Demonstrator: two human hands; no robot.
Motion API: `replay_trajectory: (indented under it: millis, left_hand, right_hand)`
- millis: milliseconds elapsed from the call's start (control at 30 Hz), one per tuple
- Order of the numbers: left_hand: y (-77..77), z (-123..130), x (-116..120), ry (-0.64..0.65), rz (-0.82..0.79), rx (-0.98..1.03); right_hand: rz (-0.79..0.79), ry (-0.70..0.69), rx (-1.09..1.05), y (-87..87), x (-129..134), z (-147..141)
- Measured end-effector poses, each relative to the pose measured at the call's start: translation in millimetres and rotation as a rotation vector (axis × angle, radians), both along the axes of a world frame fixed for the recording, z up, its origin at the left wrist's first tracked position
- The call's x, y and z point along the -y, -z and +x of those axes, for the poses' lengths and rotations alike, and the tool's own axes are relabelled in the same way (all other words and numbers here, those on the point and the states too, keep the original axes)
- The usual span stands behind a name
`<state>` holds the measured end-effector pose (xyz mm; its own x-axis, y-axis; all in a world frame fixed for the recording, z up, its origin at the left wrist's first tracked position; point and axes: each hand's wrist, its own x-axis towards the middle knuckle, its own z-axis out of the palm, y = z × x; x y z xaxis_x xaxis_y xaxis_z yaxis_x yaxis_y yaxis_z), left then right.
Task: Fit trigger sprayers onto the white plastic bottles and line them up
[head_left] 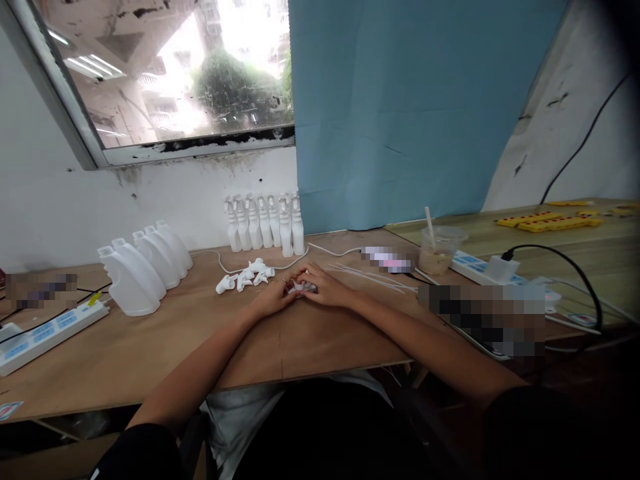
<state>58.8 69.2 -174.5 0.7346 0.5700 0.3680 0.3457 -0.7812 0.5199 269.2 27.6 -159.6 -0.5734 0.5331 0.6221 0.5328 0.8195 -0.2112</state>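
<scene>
My left hand (274,297) and my right hand (323,288) meet over the middle of the table. Their fingers are curled around a small white plastic part (306,289), mostly hidden by the fingers, so its exact kind does not show. Just left of my left hand lies a loose pile of white spray trigger heads (249,273). Several thin white tubes (373,277) lie flat to the right of my right hand. Behind the hands, white spray bottles (264,223) with trigger heads on stand upright against the wall.
Several translucent uncapped bottles (133,283) stand in a row at left. A power strip (53,337) lies nearer the left edge. At right are a plastic cup with a straw (436,252), another power strip (470,267), cables and blurred items. Yellow pieces (555,221) lie on the far-right table.
</scene>
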Motion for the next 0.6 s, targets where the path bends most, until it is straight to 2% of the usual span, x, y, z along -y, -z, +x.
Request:
replay_trajectory:
  millis: [267, 600]
  left_hand:
    - [-0.6, 2.6, 2.5, -0.012, -0.022, 0.012]
    - [-1.0, 1.8, -1.2, -0.027, -0.019, -0.005]
  right_hand:
    - [0.139, 0.036, 0.058, -1.9, -9.1, 7.3]
    - [0.033, -0.026, 0.045, -3.5, -13.0, 12.8]
